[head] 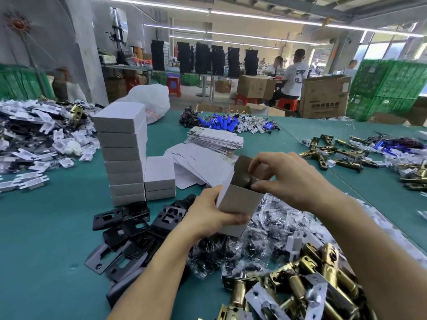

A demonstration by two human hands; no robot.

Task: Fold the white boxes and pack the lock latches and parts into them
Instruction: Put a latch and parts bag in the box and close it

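**Hands load a part into an open white box at a packing table**

At the centre of the view, a person's left hand (208,218) grips an open white box (238,204). The thumb lies across its near face and the fingers wrap behind. The box is held above the green table (46,227), tilted with its mouth up and toward 1 o'clock, probably so the other hand can reach straight in.

The right hand (284,179) comes in from 3 o'clock with its fingers curled over the mouth. Thumb and forefinger appear to pinch a dark part (248,181) that sits just inside the opening. The top flap stands open behind it. Packing of this box looks under way, with closing still to come.

Supplies ring the hands, seemingly within reach:
- At 9 o'clock, a stack of closed boxes (122,153), with a shorter stack touching its right side.
- At 12 o'clock, flat box blanks (215,139), some piled and some fanned out.
- At 8 o'clock, black strike plates (129,227) in a loose heap.
- Just below the box, at 5 o'clock, clear bags of small parts (265,229).
- Lower still, at 5 o'clock, brass lock latches (312,273) heaped together.
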